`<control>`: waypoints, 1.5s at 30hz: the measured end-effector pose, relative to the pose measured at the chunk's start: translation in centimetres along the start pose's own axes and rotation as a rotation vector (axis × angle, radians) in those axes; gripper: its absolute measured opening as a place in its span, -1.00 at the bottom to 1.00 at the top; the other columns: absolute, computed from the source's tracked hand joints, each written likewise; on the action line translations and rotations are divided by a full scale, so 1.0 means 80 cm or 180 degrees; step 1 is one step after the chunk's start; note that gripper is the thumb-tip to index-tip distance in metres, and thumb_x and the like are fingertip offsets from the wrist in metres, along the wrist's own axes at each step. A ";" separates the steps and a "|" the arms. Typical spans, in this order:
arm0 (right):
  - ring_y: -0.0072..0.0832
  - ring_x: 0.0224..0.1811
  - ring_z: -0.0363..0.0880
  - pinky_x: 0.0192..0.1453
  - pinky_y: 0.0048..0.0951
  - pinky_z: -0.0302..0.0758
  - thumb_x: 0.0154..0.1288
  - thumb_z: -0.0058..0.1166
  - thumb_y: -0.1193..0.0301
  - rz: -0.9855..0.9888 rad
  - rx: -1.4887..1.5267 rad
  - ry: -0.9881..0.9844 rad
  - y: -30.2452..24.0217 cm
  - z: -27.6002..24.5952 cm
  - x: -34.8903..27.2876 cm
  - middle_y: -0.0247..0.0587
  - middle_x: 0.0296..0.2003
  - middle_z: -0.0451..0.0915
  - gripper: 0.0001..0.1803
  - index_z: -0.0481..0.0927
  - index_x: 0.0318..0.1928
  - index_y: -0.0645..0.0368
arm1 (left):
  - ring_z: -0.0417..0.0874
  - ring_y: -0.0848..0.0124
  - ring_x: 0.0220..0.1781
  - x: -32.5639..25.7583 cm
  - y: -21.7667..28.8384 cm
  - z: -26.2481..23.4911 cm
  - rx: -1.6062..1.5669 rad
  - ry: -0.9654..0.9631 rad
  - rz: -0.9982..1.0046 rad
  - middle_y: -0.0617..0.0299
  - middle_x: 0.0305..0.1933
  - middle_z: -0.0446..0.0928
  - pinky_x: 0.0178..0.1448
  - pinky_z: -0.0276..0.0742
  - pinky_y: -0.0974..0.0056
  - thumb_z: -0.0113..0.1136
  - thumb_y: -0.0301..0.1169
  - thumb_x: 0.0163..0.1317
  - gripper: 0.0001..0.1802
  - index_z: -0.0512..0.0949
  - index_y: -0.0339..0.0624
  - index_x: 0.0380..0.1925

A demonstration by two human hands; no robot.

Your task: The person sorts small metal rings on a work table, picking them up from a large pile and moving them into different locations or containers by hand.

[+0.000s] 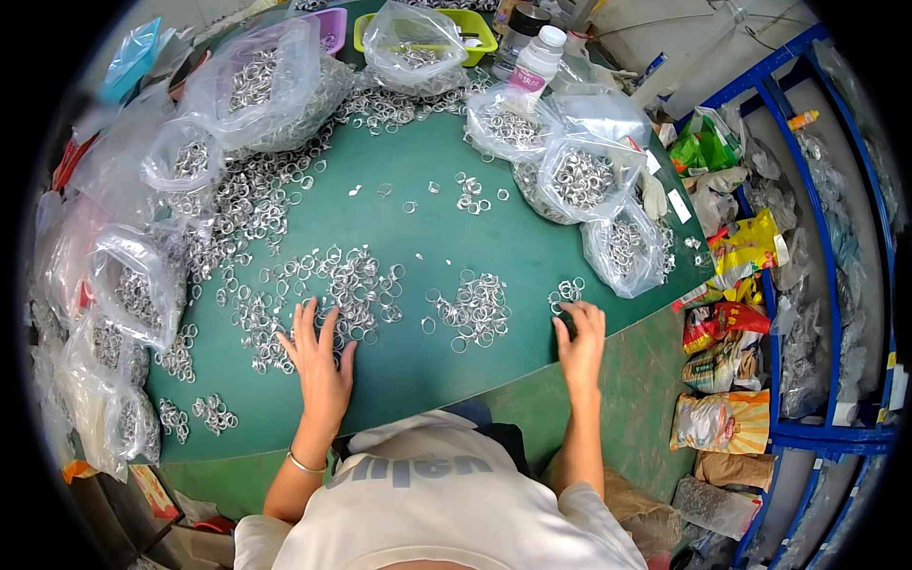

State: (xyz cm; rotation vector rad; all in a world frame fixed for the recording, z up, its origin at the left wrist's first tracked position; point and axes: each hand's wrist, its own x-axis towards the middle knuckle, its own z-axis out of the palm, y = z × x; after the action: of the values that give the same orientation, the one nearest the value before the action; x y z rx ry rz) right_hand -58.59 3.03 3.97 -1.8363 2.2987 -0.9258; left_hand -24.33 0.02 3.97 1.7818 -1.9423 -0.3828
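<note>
Loose silver rings lie in heaps on a green tabletop. My left hand (319, 369) rests with fingers spread at the near edge of a wide ring heap (356, 285), its fingertips among the rings. To the right my right hand (580, 347) is bent over the table, thumb apart from the fingers and nothing visible between them. Its fingertips touch or nearly touch a small ring cluster (568, 290). Between the hands lies a separate ring pile (482, 312). A few single rings and a small ring group (469, 194) are scattered farther back.
Open clear bags of rings line the table's left side (138, 285), back (252, 85) and right (581, 180). Behind them stand a green tray (483, 36), a white bottle (540, 59) and a dark jar (521, 38). A blue shelf rack (774, 366) with packages beside it is at right.
</note>
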 end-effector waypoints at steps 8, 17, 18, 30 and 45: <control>-0.69 -0.28 0.41 -0.20 -0.64 0.39 0.25 0.05 0.62 0.1213 0.2595 0.0455 0.027 -0.002 0.003 -0.26 -0.09 0.52 -0.90 0.54 -0.22 0.28 | 0.33 -0.01 0.32 0.002 0.027 -0.019 -0.0657 0.0966 0.0229 0.04 0.15 0.42 0.42 -0.03 -0.15 0.11 -0.68 0.07 -0.70 0.56 -0.19 -0.16; -0.15 -0.38 0.44 -0.19 -0.34 0.43 0.20 0.00 0.67 -0.0051 0.0217 -0.0262 0.019 -0.002 0.034 -0.03 -0.33 0.38 -0.68 0.53 -0.01 0.29 | 0.37 -0.03 0.27 0.006 0.044 -0.001 -0.0846 0.0769 0.0416 0.02 0.09 0.44 0.38 0.06 -0.09 0.11 -0.70 0.05 -0.72 0.58 -0.21 -0.22; -0.13 -0.38 0.44 -0.19 -0.33 0.44 0.20 0.02 0.66 0.0046 0.0127 -0.0327 0.017 -0.001 0.034 -0.03 -0.33 0.39 -0.70 0.54 -0.02 0.29 | 0.36 -0.03 0.28 0.004 0.042 0.001 -0.0914 0.0773 0.0375 0.03 0.08 0.44 0.40 0.00 -0.15 0.11 -0.70 0.05 -0.72 0.59 -0.20 -0.23; -0.55 -0.40 0.40 -0.47 -0.57 0.33 0.41 -0.09 0.40 0.2571 0.6649 -0.1763 -0.047 -0.003 0.020 -0.17 -0.26 0.48 -0.71 0.39 0.04 0.32 | 0.50 0.33 0.14 -0.003 0.057 -0.005 -0.3986 -0.0878 -0.1262 0.07 0.07 0.51 0.24 0.36 0.31 0.05 -0.58 0.27 -0.76 0.53 -0.32 -0.06; -0.49 -0.43 0.51 -0.39 -0.56 0.47 0.15 0.08 0.67 -0.0761 0.2417 -0.2012 -0.212 0.068 -0.034 -0.09 -0.13 0.52 -0.76 0.58 -0.13 0.31 | 0.56 0.39 -0.23 -0.090 -0.038 -0.059 -0.4539 0.1194 -0.2272 0.18 -0.25 0.54 -0.12 0.51 0.32 -0.12 -0.40 0.41 -0.73 0.55 -0.28 -0.12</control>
State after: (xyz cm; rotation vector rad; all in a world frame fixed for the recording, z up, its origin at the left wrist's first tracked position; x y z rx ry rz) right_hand -40.86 1.35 6.82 -1.7085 1.1587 -0.8878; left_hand -19.02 7.28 5.33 1.2320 -0.3376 -1.1649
